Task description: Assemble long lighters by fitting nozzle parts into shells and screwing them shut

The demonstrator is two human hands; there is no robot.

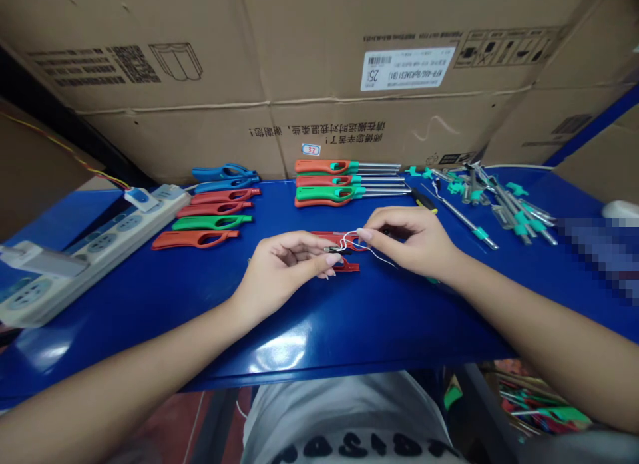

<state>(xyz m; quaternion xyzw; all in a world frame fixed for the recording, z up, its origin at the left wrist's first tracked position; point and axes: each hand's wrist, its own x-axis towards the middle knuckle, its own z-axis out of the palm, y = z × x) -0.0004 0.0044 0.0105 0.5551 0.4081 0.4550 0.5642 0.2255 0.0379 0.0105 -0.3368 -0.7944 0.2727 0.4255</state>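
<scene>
Two narrow grips: the left hand (287, 263) pinches a small dark part (344, 253), the right hand (412, 241) thin white wire (344, 240) looping between them, likely light, limp, best held near its ends.

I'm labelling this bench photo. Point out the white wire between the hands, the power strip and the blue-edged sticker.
White wire (344, 238), head view: its bend.
Power strip (116, 232), head view: its socketed top face.
Blue-edged sticker (311, 150), head view: its middle.
</scene>
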